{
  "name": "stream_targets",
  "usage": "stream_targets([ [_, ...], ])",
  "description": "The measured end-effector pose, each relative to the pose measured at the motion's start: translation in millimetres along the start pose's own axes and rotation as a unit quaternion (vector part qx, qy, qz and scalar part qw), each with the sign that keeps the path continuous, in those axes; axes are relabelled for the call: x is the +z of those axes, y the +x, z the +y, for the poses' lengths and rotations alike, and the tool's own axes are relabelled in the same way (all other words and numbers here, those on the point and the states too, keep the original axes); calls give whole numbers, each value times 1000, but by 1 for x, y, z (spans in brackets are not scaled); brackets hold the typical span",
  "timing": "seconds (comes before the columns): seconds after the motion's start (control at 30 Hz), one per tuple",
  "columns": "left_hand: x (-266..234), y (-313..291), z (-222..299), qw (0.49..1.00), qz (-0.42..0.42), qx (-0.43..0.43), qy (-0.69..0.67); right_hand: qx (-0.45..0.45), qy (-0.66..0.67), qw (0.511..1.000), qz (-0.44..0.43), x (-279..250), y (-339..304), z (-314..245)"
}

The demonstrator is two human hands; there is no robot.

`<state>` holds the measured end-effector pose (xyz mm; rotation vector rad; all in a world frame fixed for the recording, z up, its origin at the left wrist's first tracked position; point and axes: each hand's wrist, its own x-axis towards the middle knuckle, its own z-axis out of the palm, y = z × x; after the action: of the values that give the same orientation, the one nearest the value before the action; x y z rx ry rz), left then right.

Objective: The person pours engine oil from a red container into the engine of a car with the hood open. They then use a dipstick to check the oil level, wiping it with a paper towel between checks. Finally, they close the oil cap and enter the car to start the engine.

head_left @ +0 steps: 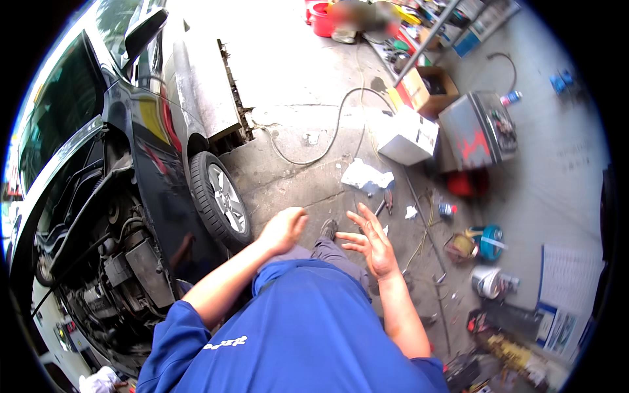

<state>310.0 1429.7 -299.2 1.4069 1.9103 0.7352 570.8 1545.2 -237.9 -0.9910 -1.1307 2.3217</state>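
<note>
My left hand point(283, 230) hovers in front of my body with its fingers loosely bent and a little apart, and I see nothing in it. It is nearest to the front wheel point(221, 200) of a dark car, without touching the tyre. My right hand point(372, 242) is raised across from it, fingers spread, holding nothing. Beyond my right hand a crumpled white plastic bag point(367, 177) lies on the floor. A pair of pliers with reddish handles point(388, 200) rests close to the bag.
The car's bonnet is up over the engine bay point(124, 268) at left. A hose point(331, 144) curves over the concrete. A white box point(407, 136), a grey metal case point(468, 131), a teal container point(490, 242) and a white bucket point(485, 281) stand at right by the wall.
</note>
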Motion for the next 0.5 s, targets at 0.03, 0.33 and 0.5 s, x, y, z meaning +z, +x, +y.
stream_targets([
  [0.03,-18,12,-14,999,-26,-22,31,17,-60,996,57,-26,23,-9],
  [0.33,-89,36,-122,880,-349,-307,-96,279,-612,734,-96,-212,162,-74],
  [0.5,-121,148,-126,848,-266,-354,-292,398,-380,828,-108,-201,222,-131],
])
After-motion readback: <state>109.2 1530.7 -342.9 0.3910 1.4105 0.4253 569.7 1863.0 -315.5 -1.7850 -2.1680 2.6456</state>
